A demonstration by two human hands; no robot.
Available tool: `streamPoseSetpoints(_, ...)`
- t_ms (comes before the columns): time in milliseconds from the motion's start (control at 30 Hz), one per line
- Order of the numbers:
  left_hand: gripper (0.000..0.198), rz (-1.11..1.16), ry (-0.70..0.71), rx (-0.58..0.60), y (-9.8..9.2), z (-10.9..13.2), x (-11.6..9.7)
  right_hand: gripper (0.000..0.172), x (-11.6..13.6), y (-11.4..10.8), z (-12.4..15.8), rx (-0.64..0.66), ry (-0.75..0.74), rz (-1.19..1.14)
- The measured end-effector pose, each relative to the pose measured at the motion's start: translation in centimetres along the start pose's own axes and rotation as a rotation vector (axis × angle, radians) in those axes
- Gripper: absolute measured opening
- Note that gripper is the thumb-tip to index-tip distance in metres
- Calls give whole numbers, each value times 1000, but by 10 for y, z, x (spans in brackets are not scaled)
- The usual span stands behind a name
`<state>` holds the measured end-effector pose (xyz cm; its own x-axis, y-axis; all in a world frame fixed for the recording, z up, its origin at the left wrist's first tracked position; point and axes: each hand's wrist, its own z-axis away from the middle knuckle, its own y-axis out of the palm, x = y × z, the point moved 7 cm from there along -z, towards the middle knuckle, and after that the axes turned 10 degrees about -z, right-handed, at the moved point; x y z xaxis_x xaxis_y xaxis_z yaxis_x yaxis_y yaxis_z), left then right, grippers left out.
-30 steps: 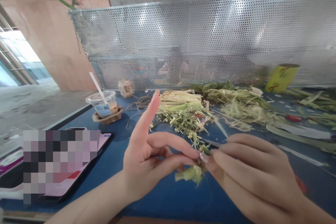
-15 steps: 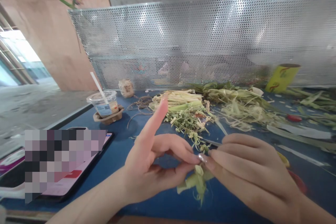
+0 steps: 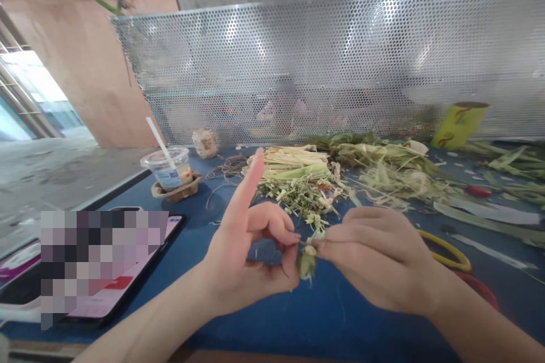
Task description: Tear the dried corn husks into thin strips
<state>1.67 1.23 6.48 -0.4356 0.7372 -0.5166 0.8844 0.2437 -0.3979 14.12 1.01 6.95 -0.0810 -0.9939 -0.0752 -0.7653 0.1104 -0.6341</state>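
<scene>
My left hand [image 3: 251,255] is closed, index finger raised and the other fingers curled to a pinch with the thumb. A small tuft of pale green husk [image 3: 307,266] hangs at those fingertips. My right hand [image 3: 378,258] pinches the top of this same tuft, its fingers folded together. Something thin, perhaps a thread, runs between the two pinches, too fine to make out. Just behind the hands lies a heap of small green sprigs [image 3: 298,195], with a stack of pale cut husk strips [image 3: 293,161] beyond it.
At left, a phone [image 3: 123,283] and a plastic cup with straw [image 3: 170,170] stand on the blue table [image 3: 323,323]. Loose husks [image 3: 387,173] spread along the back. A yellow handle loop [image 3: 455,261] and a red one lie right. A perforated metal screen [image 3: 289,57] rises behind.
Both hands have shifted slightly left, and the right hand has turned. The husk tuft now looks narrower and more gathered. More of the yellow loop shows.
</scene>
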Motion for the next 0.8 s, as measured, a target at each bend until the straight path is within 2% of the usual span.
streamPoseSetpoints(133, 97, 44, -98, -21, 4, 1, 8, 16, -9, 6, 2, 24, 134, -119)
streamPoseSetpoints(233, 92, 79, -144, -47, -3, -4, 14, 16, -13, 3, 6, 31, 205, -225)
streamPoseSetpoints(267, 89, 93, -149, -69, -10, -7, 16, 16, -15, -2, 8, 0, 219, -267)
streamPoseSetpoints(333, 77, 114, -158, -191, -29, -12, 23, 17, -22, -20, 12, -132, 245, -298)
streamPoseSetpoints(400, 76, 116, -135, -300, -43, -15, 26, 19, -33, -39, 17, -280, 267, -202)
streamPoseSetpoints(467, 79, 111, -207, -205, -34, -17, 35, 17, -42, -41, 18, -250, 255, -128)
streamPoseSetpoints(533, 74, 109, -255, -48, -14, -15, 41, 14, -52, -32, 18, -158, 279, -115)
streamPoseSetpoints(600, 65, 78, -298, 37, 2, -12, 46, 12, -60, -21, 18, -79, 310, -132)
streamPoseSetpoints(667, 56, 59, -340, 58, 9, -9, 52, 11, -63, -12, 20, -40, 332, -149)
streamPoseSetpoints(800, 44, 24, -374, 65, 9, -11, 57, 10, -66, -9, 21, -55, 367, -173)
